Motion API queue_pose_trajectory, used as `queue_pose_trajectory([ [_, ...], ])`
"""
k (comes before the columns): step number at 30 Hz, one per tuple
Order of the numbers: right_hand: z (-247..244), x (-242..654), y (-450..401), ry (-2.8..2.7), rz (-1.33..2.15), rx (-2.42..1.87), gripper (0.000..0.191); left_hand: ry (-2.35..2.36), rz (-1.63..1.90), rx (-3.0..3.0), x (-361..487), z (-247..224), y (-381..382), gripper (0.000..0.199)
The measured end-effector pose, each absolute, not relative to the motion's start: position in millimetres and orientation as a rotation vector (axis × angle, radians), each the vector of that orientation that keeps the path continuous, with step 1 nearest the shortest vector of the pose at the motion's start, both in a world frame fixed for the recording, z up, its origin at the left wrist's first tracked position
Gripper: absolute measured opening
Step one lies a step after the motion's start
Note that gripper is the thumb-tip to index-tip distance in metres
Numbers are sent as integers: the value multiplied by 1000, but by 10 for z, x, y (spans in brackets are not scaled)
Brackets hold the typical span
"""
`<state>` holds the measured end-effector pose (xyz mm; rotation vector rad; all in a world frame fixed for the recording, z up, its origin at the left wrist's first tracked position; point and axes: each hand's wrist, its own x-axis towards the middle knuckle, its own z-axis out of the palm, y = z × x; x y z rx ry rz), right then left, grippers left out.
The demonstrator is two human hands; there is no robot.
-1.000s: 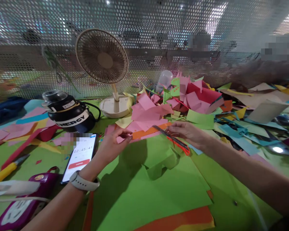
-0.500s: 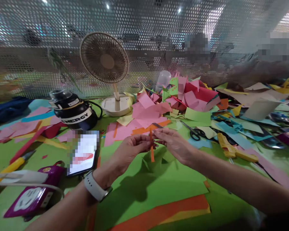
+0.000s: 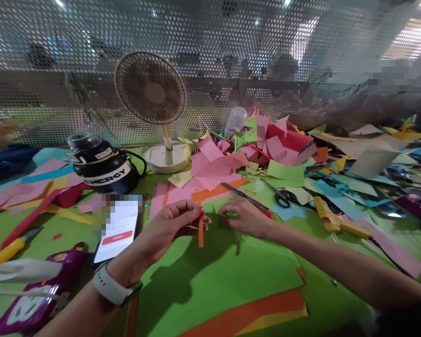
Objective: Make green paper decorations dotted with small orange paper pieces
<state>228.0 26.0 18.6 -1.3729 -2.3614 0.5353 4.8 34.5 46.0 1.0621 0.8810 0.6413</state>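
My left hand (image 3: 182,217) pinches a narrow orange paper strip (image 3: 201,231) between thumb and fingers, and the strip hangs down over the green sheet. To its right, my right hand (image 3: 247,216) is apart from the strip, its fingers loosely curled with gaps between them and nothing seen in them. A large green paper sheet (image 3: 217,281) lies beneath both hands. Just behind my right hand rests a long dark tool (image 3: 245,194) with a red edge, partly hidden by the hand. Black-handled scissors (image 3: 282,196) lie farther right.
A yellow glue gun (image 3: 340,222) lies at the right. At left are a phone (image 3: 117,234), a purple device (image 3: 31,292), a yellow-handled tool (image 3: 12,248) and a black bottle (image 3: 103,164). A fan (image 3: 154,93) and heaped pink paper (image 3: 217,161) stand behind, before a perforated screen (image 3: 210,56).
My hands have moved apart. The left hand has shifted left with the orange strip, while the right hand has come off it, uncovering more of the long dark tool.
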Motion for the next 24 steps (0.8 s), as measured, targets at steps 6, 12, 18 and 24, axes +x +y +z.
queue_pose_trajectory([
  [6,265,2279,466,-2267,443,-1533,21,829,415,1054,106,348,283,27],
  [12,605,3076,299,-2182,278,-2061,20,856,413,1008,147,257,264,28],
  [18,596,3574,204,-2063,149,-2541,16,847,410,948,182,234,246,30],
  [24,495,3635,308,-2021,263,-2635,18,862,403,932,182,176,241,26],
])
